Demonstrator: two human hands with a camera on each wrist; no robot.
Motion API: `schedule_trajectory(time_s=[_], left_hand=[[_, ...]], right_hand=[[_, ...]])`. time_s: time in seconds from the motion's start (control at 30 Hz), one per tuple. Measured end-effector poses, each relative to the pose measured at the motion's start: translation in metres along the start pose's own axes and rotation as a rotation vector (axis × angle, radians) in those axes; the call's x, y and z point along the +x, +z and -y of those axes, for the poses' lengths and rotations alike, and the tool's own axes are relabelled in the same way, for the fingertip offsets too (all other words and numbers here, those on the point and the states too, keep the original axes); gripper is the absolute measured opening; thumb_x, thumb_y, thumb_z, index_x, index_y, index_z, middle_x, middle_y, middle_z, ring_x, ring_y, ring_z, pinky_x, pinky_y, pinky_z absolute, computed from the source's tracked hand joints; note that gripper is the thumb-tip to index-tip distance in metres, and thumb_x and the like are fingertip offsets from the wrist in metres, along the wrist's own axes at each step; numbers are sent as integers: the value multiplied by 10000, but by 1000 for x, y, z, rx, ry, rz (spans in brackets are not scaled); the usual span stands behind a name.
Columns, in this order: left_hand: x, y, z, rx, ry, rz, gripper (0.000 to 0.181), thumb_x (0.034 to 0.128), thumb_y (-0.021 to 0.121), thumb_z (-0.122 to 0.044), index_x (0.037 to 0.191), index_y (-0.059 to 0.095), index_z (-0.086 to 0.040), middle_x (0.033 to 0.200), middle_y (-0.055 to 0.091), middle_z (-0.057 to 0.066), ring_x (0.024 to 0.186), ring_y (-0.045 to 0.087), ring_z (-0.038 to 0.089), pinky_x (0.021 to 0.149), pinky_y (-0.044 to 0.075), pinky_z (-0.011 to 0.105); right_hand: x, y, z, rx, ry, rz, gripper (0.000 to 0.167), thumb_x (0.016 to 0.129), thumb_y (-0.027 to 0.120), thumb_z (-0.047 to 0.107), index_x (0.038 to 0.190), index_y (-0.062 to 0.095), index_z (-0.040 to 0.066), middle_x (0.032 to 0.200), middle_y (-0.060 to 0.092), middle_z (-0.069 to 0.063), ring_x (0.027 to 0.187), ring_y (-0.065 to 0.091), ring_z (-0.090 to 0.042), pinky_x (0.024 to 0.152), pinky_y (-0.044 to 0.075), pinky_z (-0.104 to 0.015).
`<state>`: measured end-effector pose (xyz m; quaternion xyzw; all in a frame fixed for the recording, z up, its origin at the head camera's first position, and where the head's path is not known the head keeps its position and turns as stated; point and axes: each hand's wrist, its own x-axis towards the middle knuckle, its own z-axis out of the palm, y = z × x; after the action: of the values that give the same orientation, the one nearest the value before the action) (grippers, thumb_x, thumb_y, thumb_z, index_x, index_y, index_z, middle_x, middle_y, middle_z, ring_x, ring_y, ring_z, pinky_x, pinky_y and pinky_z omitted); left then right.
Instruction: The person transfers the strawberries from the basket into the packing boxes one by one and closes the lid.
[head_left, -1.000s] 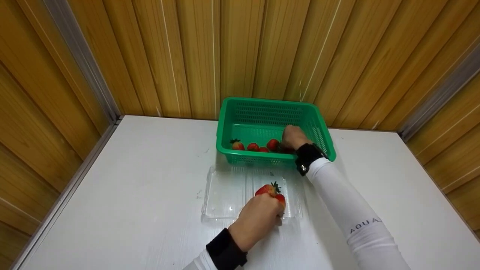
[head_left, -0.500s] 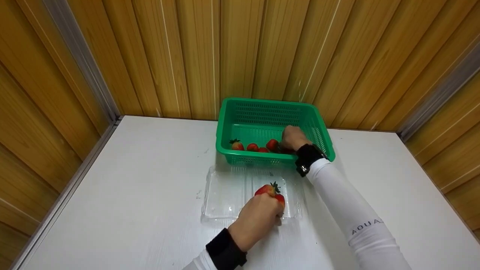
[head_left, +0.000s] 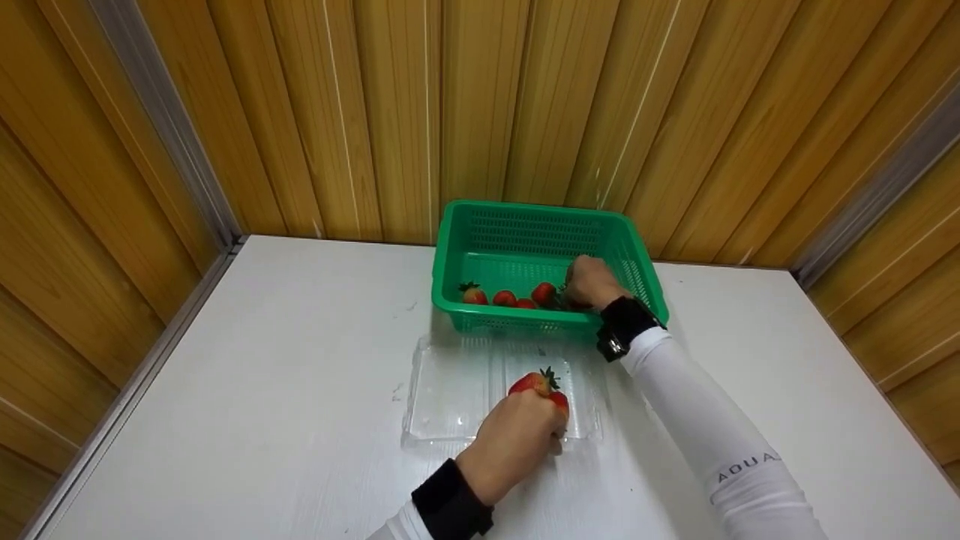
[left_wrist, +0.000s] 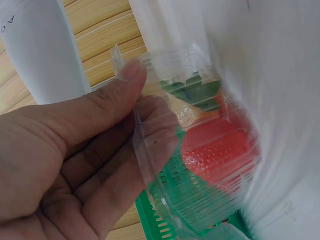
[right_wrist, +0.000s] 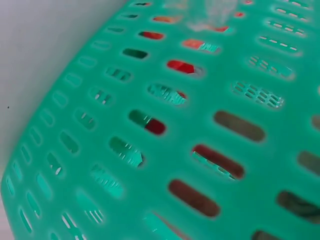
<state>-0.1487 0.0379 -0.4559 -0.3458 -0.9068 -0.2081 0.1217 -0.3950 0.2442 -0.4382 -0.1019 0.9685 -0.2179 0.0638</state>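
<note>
On the near edge of a clear plastic tray point(head_left: 450, 394), my left hand point(head_left: 514, 442) has its thumb and fingers pinching the wall, as the left wrist view shows of the hand point(left_wrist: 95, 135). Strawberries point(head_left: 531, 384) lie in the tray's right part, just beyond that hand; a red one point(left_wrist: 217, 150) shows through the plastic. My right hand point(head_left: 591, 281) reaches down into the green basket point(head_left: 540, 208), beside several strawberries point(head_left: 544, 293) along its near side. Its fingertips are hidden. In the right wrist view the basket's slotted wall point(right_wrist: 165, 110) covers most of the hand.
The basket stands behind the tray on a white table point(head_left: 300, 360). Wood-patterned panels point(head_left: 480, 97) rise behind the table and at both sides. My right forearm point(head_left: 705, 420) crosses over the table to the right of the tray.
My right wrist and forearm have shifted slightly to the right, with the hand still in the basket. The left hand keeps its place at the tray.
</note>
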Motion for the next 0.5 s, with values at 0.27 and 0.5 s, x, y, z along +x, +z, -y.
schedule_trajectory(time_s=[0.27,0.5], left_hand=[[0,-1,-2,37,-6,3,162,750,943,-107,765,825,-217,712,715,-108,663,583,47,678,520,178],[0,-1,-1,24,1,2,173,733,947,-108,745,816,-219,707,709,-112,668,584,44,684,518,177]], right_hand=[[-39,-15,39,-29,-28,-50,78,800,721,-20,878,727,-22,812,604,-32,749,520,-205,619,422,-292],[-48,-16,43,28,-104,-72,369,781,647,-87,616,420,154,597,305,52,534,254,-111,509,223,-274]])
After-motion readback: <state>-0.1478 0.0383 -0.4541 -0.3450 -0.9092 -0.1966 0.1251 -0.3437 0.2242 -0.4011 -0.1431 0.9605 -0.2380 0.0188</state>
